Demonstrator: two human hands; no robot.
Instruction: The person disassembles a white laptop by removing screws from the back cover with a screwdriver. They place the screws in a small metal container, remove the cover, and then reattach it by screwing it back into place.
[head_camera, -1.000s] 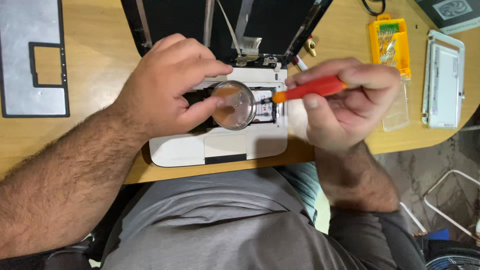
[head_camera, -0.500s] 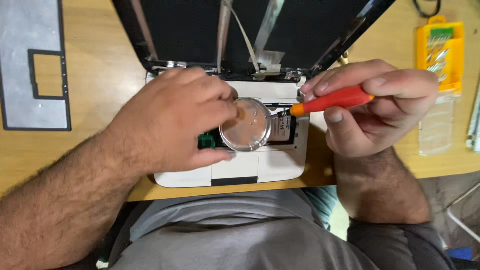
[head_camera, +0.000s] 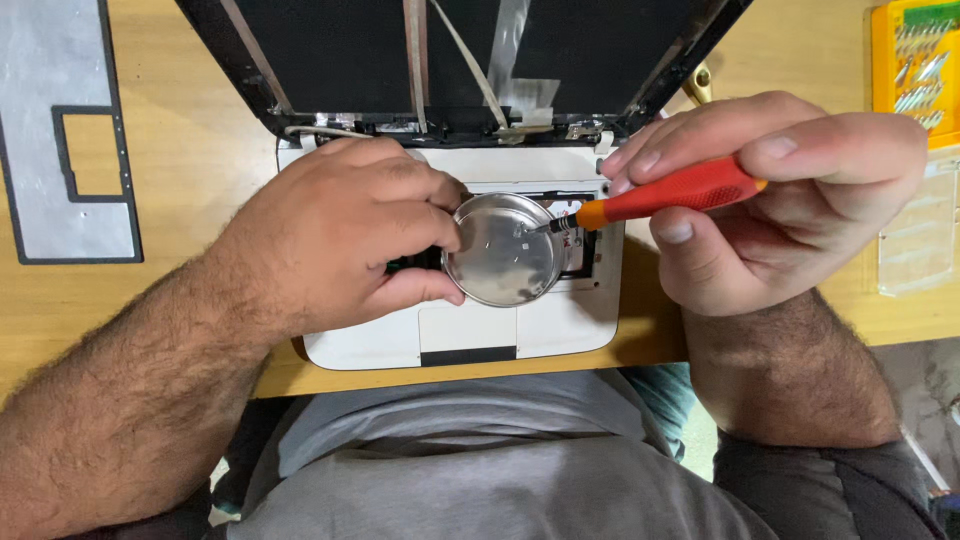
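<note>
A: Where's the dish?
B: The round metal dish (head_camera: 503, 250) sits over the opened white laptop (head_camera: 560, 325), above the touchpad, pinched at its left rim by the left hand (head_camera: 345, 240) — thumb below, fingers curled over the top edge.

A: And the screwdriver?
B: The screwdriver (head_camera: 665, 195), red handle with an orange collar, lies nearly level in the right hand (head_camera: 775, 195). That grip is closed around the handle, thumb underneath, fingers on top. Its metal tip reaches into the dish, near the right side of the bowl.

A: What's around them?
B: The laptop's dark lid (head_camera: 460, 60) stands open behind, with flat cables running down to the hinge. It all rests on a wooden bench (head_camera: 200, 150). Far left lies a grey panel (head_camera: 60, 130) with a rectangular cut-out — far right, a yellow bit case (head_camera: 915, 65) and a clear plastic lid (head_camera: 915, 240) below it.
</note>
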